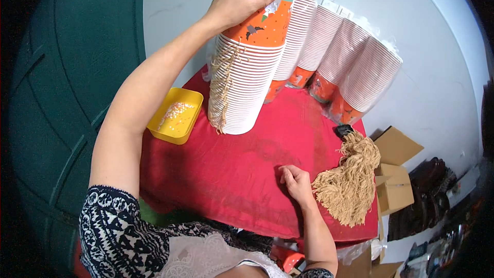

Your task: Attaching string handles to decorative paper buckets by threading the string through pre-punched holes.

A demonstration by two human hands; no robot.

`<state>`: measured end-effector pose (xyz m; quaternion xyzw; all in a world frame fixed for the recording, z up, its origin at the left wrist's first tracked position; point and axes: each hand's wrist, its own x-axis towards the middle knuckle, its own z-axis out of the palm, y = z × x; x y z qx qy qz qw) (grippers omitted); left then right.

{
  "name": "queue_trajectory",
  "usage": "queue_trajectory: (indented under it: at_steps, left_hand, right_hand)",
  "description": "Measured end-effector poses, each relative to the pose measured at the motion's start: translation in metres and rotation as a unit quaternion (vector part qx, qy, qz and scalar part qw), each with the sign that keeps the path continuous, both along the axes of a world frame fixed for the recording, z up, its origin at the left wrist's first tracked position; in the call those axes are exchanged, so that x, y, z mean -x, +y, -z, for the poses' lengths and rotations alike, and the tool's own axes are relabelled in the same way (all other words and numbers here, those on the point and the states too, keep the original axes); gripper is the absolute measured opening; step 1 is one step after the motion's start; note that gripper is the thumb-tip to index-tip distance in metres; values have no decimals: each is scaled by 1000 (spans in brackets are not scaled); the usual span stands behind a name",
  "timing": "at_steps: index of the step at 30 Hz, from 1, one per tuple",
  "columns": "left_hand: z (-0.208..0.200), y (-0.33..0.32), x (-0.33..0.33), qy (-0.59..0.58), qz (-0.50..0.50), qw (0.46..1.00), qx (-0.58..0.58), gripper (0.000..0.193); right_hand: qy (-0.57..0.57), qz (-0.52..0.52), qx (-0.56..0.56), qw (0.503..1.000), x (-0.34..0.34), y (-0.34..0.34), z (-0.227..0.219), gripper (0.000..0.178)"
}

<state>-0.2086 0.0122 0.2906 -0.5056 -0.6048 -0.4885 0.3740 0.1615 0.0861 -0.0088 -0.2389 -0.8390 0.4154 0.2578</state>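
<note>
My left hand (234, 7) grips the top of a tall stack of nested, upside-down paper buckets (247, 85). Its thumb presses on the front of the uppermost bucket (257, 28), orange with a green band and a bat print, while the other fingers lie behind. White rims show below it, and tan cord handles (222, 90) hang down the stack's left side. My right hand (297, 181) rests on the red tablecloth with its fingers curled closed. No object shows in it. Just to its right lies a thick bundle of tan cords (352, 180).
A yellow tray (179, 136) with small pale pieces sits left of the stack. Several more bucket stacks (368, 67) in clear plastic stand along the back by the pale wall. A black object (343, 131) touches the cord bundle. Open cardboard boxes (396, 188) stand right of the red-covered table (247, 175).
</note>
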Motion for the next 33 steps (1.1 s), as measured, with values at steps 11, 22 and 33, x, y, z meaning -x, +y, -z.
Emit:
queue_trajectory:
  at_steps: [11,22,33]
  left_hand:
    - [-5,-9,-18,-28,10,999,16,86]
    - [-71,-48,-68,35,-50,994,95,58]
    - [52,-71,-80,75,-21,997,28,12]
  right_hand:
    - [15,10,-5,1000,1,2,6,22]
    - [21,1,-27,999,2,7,14,22]
    - [4,0,-58,998,3,3,8,21]
